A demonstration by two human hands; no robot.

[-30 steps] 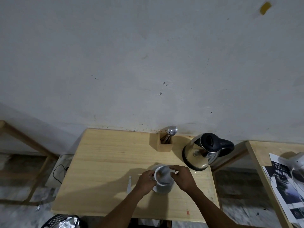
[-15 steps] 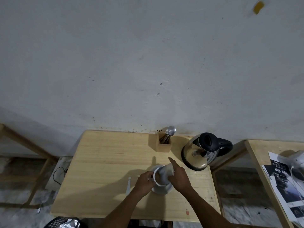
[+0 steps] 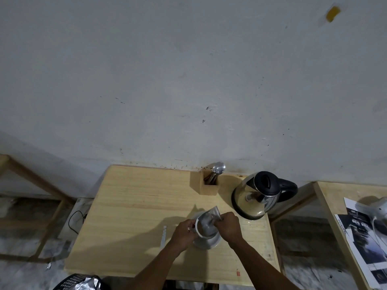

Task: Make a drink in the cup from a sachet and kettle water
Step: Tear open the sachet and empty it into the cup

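My R hand point(image 3: 228, 226) pinching sachet point(image 3: 210, 216), long axis tilted toward 1 o'clock over cup point(image 3: 204, 231); L hand point(image 3: 184, 232) gripping cup at 9 o'clock. Kettle point(image 3: 258, 195) at 2 o'clock, nearer R.

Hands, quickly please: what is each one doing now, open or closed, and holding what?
Left hand: closed on the side of the white cup, steadying it.
Right hand: closed on the silver sachet, held over the cup's mouth.
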